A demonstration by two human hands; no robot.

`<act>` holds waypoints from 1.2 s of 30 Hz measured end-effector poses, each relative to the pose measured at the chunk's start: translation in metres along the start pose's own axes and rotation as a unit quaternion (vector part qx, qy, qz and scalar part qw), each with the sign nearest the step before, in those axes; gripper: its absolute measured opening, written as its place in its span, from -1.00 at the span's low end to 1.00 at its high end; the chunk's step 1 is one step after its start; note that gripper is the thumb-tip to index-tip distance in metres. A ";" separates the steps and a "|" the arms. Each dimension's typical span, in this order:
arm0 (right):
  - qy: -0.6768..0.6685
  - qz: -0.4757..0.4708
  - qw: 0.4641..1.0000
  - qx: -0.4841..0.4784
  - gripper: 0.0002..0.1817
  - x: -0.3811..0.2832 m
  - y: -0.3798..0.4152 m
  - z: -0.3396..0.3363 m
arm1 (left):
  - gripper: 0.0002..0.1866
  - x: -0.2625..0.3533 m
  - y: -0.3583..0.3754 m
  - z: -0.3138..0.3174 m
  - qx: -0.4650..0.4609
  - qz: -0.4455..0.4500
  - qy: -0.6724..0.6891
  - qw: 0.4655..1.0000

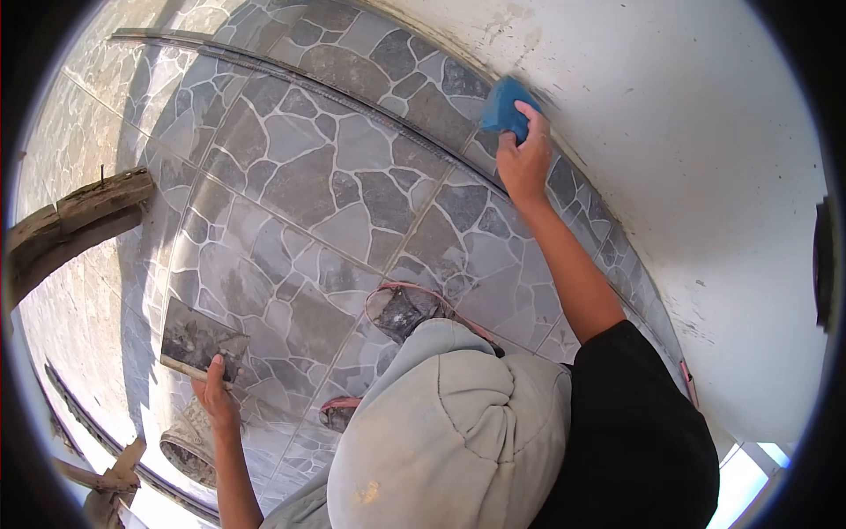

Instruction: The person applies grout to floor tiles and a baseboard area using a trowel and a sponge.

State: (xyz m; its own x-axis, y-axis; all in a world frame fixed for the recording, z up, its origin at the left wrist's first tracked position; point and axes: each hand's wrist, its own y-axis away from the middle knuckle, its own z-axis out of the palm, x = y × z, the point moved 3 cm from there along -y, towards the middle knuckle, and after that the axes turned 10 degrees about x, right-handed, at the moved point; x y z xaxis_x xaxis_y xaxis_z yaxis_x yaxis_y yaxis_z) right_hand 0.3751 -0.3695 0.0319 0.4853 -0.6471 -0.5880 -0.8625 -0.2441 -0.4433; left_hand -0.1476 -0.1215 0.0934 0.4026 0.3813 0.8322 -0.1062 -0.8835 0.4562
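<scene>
My right hand [526, 159] is closed on a blue sponge [505, 104], thumb and fingers pinching it. The sponge is right at the foot of the white wall [670, 176], by the seam where the wall meets the stone-patterned tile floor [300, 185]. Low on the left, my left hand [216, 397] grips the edge of a flat rectangular mortar board [198, 339]. Grey mortar smears cover its dark face, and my thumb lies over the near edge. The fingers underneath are mostly hidden.
Long thin metal bars [352, 106] lie across the tiles, roughly following the wall. A dirty bucket [187, 454] stands near my left forearm. Rough timber [79, 220] juts in from the left, with more wood pieces [115, 480] below. My shoe [401, 309] is on the floor.
</scene>
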 end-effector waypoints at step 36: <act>0.067 0.046 0.996 0.021 -0.56 0.045 0.037 0.025 | -0.69 -0.002 -0.022 -0.008 0.009 0.003 -0.022 1.000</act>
State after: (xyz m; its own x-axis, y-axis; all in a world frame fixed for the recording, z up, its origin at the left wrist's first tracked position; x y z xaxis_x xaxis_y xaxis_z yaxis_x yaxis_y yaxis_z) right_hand 0.3691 -0.3899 -0.0278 0.3779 -0.7571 -0.5329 -0.8948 -0.1508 -0.4202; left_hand -0.1536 -0.1007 0.0849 0.4418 0.3637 0.8201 -0.0932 -0.8906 0.4452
